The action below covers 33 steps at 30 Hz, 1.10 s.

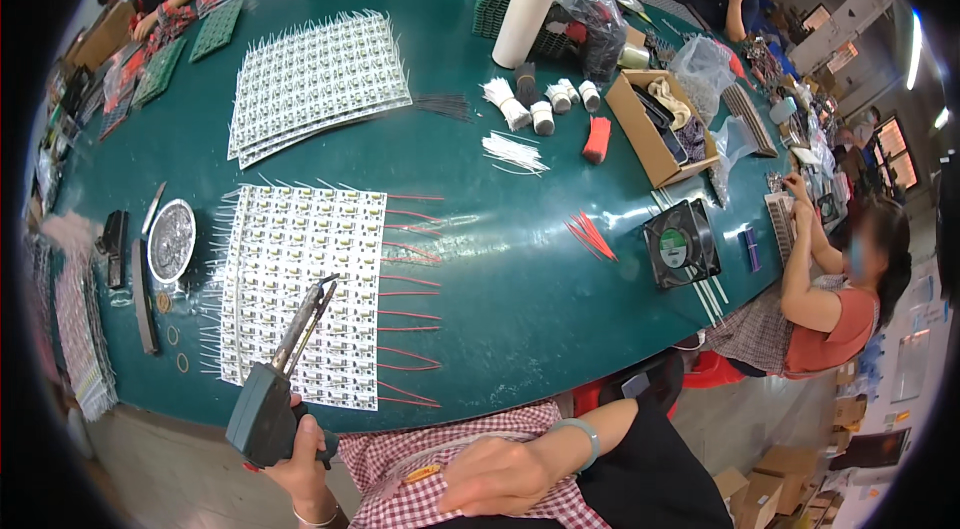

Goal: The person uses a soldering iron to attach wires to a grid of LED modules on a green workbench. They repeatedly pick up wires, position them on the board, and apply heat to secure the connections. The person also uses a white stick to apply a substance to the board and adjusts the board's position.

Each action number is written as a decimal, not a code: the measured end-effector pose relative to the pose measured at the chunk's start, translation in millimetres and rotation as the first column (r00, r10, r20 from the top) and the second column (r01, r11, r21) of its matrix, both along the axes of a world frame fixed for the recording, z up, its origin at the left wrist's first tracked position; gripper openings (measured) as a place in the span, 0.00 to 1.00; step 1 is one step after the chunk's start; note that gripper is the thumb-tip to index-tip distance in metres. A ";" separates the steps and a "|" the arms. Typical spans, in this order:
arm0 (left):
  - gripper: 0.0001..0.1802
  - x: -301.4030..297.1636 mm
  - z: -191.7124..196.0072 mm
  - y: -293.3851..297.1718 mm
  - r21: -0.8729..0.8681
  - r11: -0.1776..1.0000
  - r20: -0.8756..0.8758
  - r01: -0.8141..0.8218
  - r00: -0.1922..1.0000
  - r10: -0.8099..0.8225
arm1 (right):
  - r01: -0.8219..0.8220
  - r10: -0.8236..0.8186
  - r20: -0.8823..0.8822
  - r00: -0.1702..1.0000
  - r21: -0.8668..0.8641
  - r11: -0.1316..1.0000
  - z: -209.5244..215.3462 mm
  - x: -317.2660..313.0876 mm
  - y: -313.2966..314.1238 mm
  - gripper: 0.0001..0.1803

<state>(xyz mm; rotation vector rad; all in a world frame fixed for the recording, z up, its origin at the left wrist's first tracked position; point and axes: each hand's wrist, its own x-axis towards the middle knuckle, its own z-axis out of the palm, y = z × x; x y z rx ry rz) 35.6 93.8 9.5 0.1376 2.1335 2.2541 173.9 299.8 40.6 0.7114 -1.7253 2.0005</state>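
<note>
My left hand (300,464) is closed round the handle of a dark green soldering gun (262,419). Its long metal shaft points up and away, with the tip over a white panel of small circuit boards (345,214); whether the tip touches I cannot tell. Red wires (410,328) stick out from the panel's right edge, and thin pale wires from its left. My right hand (505,474), a pale bangle at the wrist, rests on the red checked apron (385,449), back up and fingers loosely laid down. Beside it on the cloth is a small yellow patch (422,474).
Left of the panel stand a round metal dish (171,241) and a dark bar (145,299). Beyond lie stacked white panels (320,79), wire bundles (507,104), a white flask (528,14) and a cardboard box (640,134). A black fan (682,244) sits right, near a seated co-worker (830,299).
</note>
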 end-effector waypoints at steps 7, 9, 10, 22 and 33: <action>0.28 -29.5 27.8 8.3 0.112 0.993 0.026 -0.034 0.999 0.032 | 0.722 -0.622 -0.467 0.629 0.647 0.244 -14.3 -88.8 122.5 0.12; 0.28 -35.5 35.2 8.4 0.081 0.993 0.026 -0.082 0.996 0.080 | 0.674 -0.720 -0.432 0.543 0.735 0.068 -33.5 -110.2 190.4 0.13; 0.28 -40.6 34.6 7.4 0.077 0.993 0.020 -0.087 0.996 0.086 | 0.626 -0.753 -0.448 0.483 0.778 -0.061 -42.0 -115.6 213.8 0.13; 0.29 -66.3 39.0 32.6 -0.070 0.990 -0.027 -0.121 0.992 0.119 | 0.495 -0.701 -0.611 0.368 0.767 -0.409 -115.1 -160.2 275.1 0.05; 0.29 -73.1 38.5 58.0 -0.052 0.995 0.038 -0.086 0.995 0.088 | 0.580 -0.748 -0.578 0.326 0.747 -0.324 -102.5 -159.2 274.5 0.06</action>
